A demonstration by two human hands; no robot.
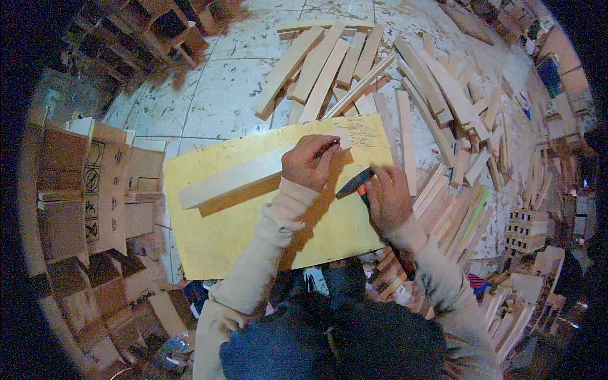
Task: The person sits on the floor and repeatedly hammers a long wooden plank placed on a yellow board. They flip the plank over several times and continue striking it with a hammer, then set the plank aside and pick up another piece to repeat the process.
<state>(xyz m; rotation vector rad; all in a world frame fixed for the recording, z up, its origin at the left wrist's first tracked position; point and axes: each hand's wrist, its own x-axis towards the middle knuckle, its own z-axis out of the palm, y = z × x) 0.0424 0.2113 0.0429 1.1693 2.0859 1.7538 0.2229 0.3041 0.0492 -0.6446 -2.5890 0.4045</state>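
A pale wooden plank (237,174) lies slantwise across a yellow board (221,244) in front of me. Over the plank's right end, my left hand (307,161) is closed in a pinch on a small dark piece at its fingertips, too small to name for sure. To the right, my right hand (389,197) is wrapped round a hammer (354,183) with a dark head and some orange below it. The hammer head hangs over the board, apart from the plank. My right hand and forearm partly cover the handle.
Loose wooden strips (323,69) lie on the tiled floor beyond the board, with a heap of planks (443,95) at the far right. More strips (453,212) lie right of the board. Cardboard boxes (104,190) stand at the left. Stacked wooden blocks (525,231) are at the right.
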